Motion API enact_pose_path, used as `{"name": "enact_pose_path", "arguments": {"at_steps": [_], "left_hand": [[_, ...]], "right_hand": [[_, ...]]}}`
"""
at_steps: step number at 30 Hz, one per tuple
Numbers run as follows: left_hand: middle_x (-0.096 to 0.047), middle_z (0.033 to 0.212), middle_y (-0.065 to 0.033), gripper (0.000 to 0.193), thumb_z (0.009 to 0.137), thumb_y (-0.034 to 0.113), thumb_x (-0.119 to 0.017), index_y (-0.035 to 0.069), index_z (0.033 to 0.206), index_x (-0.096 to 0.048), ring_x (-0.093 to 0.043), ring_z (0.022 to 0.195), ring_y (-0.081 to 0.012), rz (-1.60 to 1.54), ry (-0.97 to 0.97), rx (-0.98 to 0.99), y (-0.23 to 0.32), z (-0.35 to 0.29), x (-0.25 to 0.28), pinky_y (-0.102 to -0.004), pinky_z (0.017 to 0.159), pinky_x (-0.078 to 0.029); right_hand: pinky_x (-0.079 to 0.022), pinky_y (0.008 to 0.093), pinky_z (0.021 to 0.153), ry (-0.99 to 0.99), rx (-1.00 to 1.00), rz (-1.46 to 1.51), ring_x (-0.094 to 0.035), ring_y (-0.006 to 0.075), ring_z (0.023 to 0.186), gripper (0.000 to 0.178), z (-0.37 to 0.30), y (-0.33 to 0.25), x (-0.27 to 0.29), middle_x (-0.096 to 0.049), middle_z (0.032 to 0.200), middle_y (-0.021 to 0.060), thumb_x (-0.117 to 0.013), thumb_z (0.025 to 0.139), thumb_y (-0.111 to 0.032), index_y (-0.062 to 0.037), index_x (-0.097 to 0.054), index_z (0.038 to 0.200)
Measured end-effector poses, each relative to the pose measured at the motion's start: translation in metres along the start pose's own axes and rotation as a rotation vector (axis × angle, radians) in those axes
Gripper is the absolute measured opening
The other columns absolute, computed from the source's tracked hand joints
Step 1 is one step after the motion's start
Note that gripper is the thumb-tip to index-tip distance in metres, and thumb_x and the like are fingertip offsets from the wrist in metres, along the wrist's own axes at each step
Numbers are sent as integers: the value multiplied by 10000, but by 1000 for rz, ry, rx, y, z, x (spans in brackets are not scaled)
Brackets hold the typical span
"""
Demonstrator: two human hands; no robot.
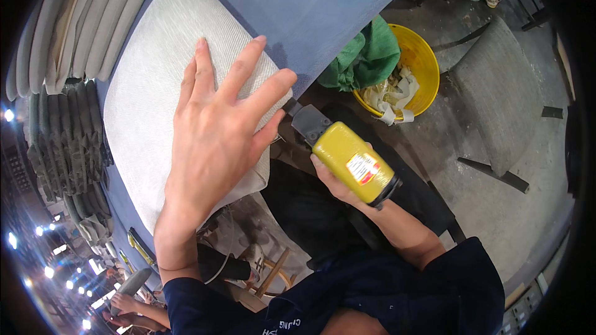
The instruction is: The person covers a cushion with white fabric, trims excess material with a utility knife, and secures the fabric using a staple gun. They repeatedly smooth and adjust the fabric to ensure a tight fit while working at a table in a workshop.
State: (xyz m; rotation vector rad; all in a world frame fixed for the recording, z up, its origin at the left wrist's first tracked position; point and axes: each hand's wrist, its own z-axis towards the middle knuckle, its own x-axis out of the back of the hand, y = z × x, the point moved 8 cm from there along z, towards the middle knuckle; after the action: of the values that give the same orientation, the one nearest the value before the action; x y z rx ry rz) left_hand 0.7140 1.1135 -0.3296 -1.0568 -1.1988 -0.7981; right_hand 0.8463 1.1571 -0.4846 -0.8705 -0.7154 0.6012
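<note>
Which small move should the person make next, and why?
Perhaps draw the left hand slightly back on the pale cushion: its thumb and index finger lie close to the dark nose of the yellow tool, which the right hand holds at the cushion's edge.

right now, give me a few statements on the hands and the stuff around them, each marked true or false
1. The left hand is spread on the pale cushion. True.
2. The right hand is holding nothing. False: it grips a yellow tool.
3. The round bucket is blue. False: it is yellow.
4. Green material hangs over the bucket's rim. True.
5. The stacked grey pads are at the picture's right side. False: they are at its left.
</note>
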Motion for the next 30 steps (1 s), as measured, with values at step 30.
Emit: {"name": "enact_pose_path", "arguments": {"at_steps": [30], "left_hand": [[-617,1493,-49,396,902,291,-738,195,1285,-705,-483,1474,-318,-161,619,288,8,-44,-9,-526,1244,-338]], "right_hand": [[-518,340,566,102,-120,-343,-634,151,559,384,129,-21,140,-683,754,94,-700,1025,-357,3,-651,1149]]}}
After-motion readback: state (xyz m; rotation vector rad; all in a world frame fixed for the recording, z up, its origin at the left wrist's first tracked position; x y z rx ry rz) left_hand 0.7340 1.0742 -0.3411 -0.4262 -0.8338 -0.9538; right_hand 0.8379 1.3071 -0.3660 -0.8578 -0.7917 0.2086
